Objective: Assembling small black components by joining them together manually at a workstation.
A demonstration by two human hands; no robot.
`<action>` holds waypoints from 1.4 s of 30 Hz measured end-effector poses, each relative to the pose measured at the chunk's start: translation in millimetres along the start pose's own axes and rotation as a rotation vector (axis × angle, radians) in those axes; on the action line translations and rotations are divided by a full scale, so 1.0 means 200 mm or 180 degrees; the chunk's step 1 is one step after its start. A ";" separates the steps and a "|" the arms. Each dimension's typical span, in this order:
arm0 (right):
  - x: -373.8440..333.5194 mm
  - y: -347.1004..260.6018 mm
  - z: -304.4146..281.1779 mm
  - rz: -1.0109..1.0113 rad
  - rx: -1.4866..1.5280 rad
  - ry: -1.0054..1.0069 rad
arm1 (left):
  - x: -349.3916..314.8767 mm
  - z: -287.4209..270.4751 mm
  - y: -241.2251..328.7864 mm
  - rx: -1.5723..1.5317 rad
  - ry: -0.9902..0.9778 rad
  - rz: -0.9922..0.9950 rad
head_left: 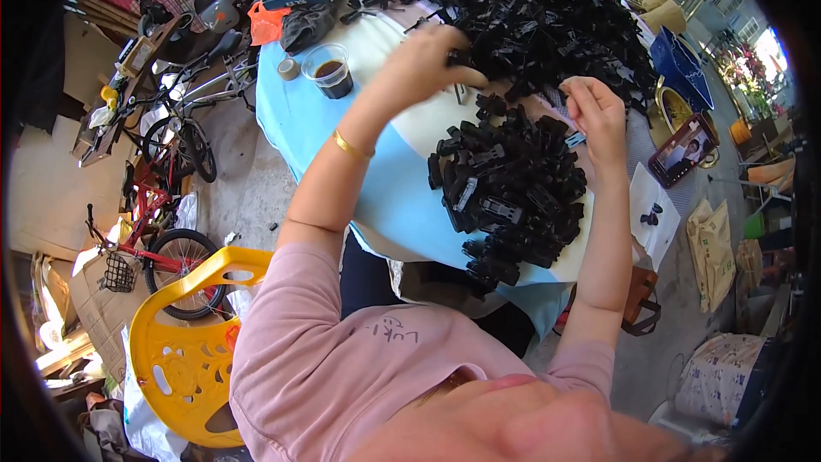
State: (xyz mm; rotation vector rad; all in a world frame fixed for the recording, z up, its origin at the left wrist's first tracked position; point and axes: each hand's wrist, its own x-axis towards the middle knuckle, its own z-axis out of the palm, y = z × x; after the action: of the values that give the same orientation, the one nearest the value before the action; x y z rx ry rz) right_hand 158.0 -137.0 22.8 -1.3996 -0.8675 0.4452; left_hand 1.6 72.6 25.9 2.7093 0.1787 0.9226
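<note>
A large heap of small black plastic clip-like pieces [547, 8] covers the far part of the table. A smaller pile of similar pieces [509, 192] lies nearer to me. My left hand [428, 68] is at the near edge of the big heap, fingers curled, slightly blurred. Dark material shows between its thumb and fingers, and a thin piece sticks out below; I cannot make out what is held. To the right, my right hand [596, 111] is closed in a pinch beside the heap, its held thing too small to name. A small bluish piece [575, 139] shows beside its palm.
On the table's left stand a clear cup of dark liquid [329, 73], a small round container [289, 68] and an orange bag [268, 24]. A phone [684, 151] stands at the right edge. A yellow chair [184, 359] and bicycles [175, 248] are on the left.
</note>
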 end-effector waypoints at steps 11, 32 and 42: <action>-0.03 0.03 0.10 -0.0702 -0.1244 -0.0056 | 0.00 0.07 -0.07 0.0802 -0.0170 -0.0775; -0.12 -0.05 0.17 -0.0979 -0.0336 -0.0030 | -0.01 0.11 0.33 -0.4502 -0.0544 -0.0935; -0.08 -0.03 0.14 0.0206 -0.0044 -0.0417 | -0.05 0.16 0.34 -0.2621 -0.0103 -0.0254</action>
State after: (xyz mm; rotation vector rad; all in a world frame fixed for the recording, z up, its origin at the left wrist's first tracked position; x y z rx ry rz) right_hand 125.3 -130.4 23.8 -1.4262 -0.9344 0.5864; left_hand 15.9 -2.1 16.7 1.9358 -0.0886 0.7130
